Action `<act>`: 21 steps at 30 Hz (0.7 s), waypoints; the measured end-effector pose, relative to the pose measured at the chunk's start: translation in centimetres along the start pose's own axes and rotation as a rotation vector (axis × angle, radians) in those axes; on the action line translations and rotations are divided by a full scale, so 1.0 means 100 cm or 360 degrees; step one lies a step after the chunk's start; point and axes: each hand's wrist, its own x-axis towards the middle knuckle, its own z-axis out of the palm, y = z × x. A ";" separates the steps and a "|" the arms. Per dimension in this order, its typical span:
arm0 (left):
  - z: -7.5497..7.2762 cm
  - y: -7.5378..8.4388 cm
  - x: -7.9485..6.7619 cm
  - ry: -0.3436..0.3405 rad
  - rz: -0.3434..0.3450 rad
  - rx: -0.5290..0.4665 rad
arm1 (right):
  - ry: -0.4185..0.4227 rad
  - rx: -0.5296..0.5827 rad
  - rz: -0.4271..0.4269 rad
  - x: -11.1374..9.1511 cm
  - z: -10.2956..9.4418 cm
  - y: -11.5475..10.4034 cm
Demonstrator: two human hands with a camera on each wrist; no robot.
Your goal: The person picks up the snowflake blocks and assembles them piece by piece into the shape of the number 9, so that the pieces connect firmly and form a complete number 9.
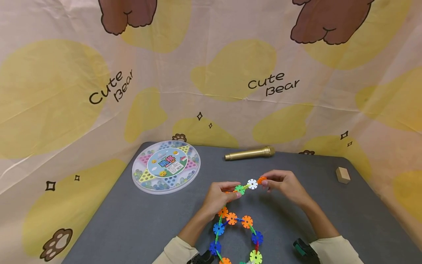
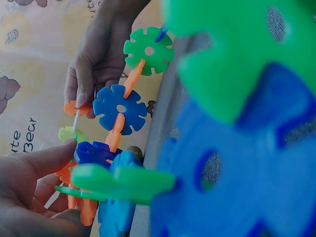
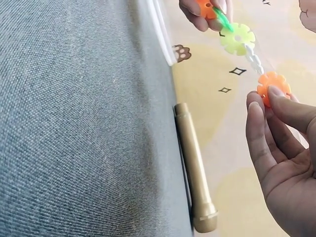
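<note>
My right hand (image 1: 287, 185) pinches an orange notched plastic disc (image 3: 273, 86) between thumb and fingers. That disc joins onto a white disc (image 1: 252, 184) seen edge-on in the right wrist view, followed by a yellow-green disc (image 3: 238, 38) and a green one (image 1: 239, 189). With thumb and fingers, my left hand (image 1: 215, 198) grips the same chain around an orange disc (image 3: 206, 7). From there the chain curves down towards me through blue discs (image 1: 218, 228) and orange discs (image 1: 232, 218) set crosswise, its near end cut off by the head view's lower edge.
A round, clear-lidded marble board game (image 1: 166, 167) lies at the table's back left. The gold microphone-shaped tube (image 1: 249, 153) lies along the back edge, and a small wooden block (image 1: 343, 175) sits at the right. A printed cloth (image 1: 227, 66) hangs behind the grey table (image 1: 158, 220).
</note>
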 end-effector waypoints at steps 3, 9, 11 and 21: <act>0.000 0.000 0.001 -0.0006 0.0000 -0.0018 | 0.0007 0.0008 0.0016 0.000 0.000 0.000; 0.000 0.000 0.001 -0.0018 -0.0012 -0.0027 | -0.0005 -0.0016 0.0065 0.001 0.000 -0.001; 0.000 0.001 0.001 -0.0021 -0.0011 -0.0025 | -0.0017 -0.0021 0.0076 0.002 0.000 -0.001; 0.000 0.000 0.000 -0.0029 -0.0016 -0.0035 | -0.0040 -0.0030 0.0029 0.004 0.001 -0.002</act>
